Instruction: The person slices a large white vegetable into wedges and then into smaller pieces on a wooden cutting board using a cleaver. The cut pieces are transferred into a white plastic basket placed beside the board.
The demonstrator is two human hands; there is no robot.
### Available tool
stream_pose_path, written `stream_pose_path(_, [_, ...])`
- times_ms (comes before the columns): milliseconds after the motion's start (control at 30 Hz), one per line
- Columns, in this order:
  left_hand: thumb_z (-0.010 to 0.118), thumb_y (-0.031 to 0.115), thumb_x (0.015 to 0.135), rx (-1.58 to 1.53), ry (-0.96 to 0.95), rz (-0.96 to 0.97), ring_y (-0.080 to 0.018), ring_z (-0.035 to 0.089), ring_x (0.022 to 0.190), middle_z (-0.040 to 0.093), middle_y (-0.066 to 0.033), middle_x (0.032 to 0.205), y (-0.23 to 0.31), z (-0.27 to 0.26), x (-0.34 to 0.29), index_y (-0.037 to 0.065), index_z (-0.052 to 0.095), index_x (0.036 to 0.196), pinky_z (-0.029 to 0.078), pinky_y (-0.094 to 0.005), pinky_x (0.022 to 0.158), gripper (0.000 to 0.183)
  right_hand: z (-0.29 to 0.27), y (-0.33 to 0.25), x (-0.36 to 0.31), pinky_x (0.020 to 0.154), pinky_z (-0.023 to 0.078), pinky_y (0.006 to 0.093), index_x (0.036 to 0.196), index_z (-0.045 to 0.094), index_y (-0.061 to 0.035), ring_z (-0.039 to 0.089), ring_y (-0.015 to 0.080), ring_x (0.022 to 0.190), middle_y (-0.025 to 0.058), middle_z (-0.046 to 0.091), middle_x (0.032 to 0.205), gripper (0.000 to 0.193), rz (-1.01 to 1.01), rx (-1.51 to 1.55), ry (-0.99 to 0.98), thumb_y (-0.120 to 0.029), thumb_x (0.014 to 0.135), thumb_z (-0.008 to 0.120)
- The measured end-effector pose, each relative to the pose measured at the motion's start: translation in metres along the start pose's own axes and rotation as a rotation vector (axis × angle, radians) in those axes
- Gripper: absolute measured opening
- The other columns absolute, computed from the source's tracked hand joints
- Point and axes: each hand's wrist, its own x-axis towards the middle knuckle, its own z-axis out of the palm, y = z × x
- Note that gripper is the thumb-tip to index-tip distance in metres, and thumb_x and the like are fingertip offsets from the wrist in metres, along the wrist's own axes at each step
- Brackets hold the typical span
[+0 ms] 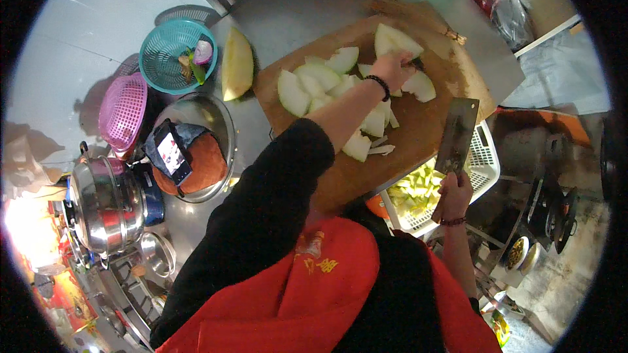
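My left hand (394,70) reaches across the wooden cutting board (340,186), fingers bent against a pale melon wedge (394,39) at the far side. Its fingertips are partly hidden, so the exact hold is unclear. Cut melon slices (317,78) with thin green rind are spread below and left of this hand; another slice (420,86) sits just to its right. In my right hand (456,189) is the handle of a cleaver (458,134), its broad blade raised beside the board's right edge. Under it, a white plastic basket (485,160) holds melon chunks (417,188).
A large melon piece (237,65) lies on the metal counter left of the board. Beyond it are a teal basket (154,59) with an onion, a pink basket (123,111), a phone (173,153) on a steel bowl with cloths, and a steel pot (108,202).
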Motion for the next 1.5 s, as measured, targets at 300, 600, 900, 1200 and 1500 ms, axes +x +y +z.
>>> stream_pose_path(300, [0.076,0.016,0.073,0.423,-0.294,0.098,-0.0283,0.06,0.115,0.065,-0.0108,0.121,-0.1,-0.2,-0.05,0.013,0.059,0.13,0.046,-0.0401,0.099,0.059,-0.008,-0.002,0.087,0.078,0.054,0.0379,0.127,0.063,-0.0099,0.07,0.0254,0.088,0.0133,0.072,0.1,0.046,-0.363,-0.685,0.075,-0.017,0.083,0.071])
stream_pose_path(600, [0.085,0.016,0.063,0.537,-0.407,0.008,-0.0244,0.06,0.108,0.067,-0.0088,0.109,-0.134,-0.227,-0.096,0.009,0.067,0.112,0.048,-0.0381,0.096,0.052,0.043,-0.008,0.125,0.085,0.05,0.0467,0.113,0.066,-0.008,0.062,0.0368,0.095,0.0163,0.065,0.104,0.036,-0.499,-1.063,-0.019,-0.025,0.082,0.069])
stream_pose_path(900, [0.078,0.015,0.074,0.25,-0.55,-0.168,-0.0198,0.062,0.096,0.065,-0.0073,0.105,-0.11,-0.228,-0.153,0.008,0.068,0.094,0.05,-0.0338,0.081,0.023,0.153,0.001,0.0,0.083,0.05,0.0447,0.126,0.058,-0.0082,0.06,0.0357,0.097,0.0165,0.061,0.104,0.051,-0.566,-0.626,-0.615,-0.031,0.082,0.071])
stream_pose_path(1200, [0.078,0.008,0.065,0.304,-0.534,0.476,-0.0362,0.041,0.131,0.05,-0.0149,0.134,-0.103,-0.157,-0.128,0.011,0.065,0.089,0.036,-0.0468,0.108,0.028,0.181,0.017,-0.015,0.083,0.05,0.0455,0.131,0.052,-0.0032,0.059,0.0392,0.1,0.0201,0.06,0.108,0.045,-0.716,-0.544,-0.581,-0.014,0.088,0.06])
stream_pose_path(1500, [0.078,0.007,0.067,0.25,-0.321,0.196,-0.0385,0.044,0.12,0.049,-0.0169,0.127,-0.1,-0.155,-0.171,0.012,0.049,0.135,0.038,-0.0442,0.107,0.074,0.195,0.014,-0.038,0.094,0.047,0.0441,0.128,0.051,-0.0016,0.056,0.0395,0.112,0.0208,0.059,0.119,0.04,-0.629,-0.213,-0.638,-0.012,0.09,0.057])
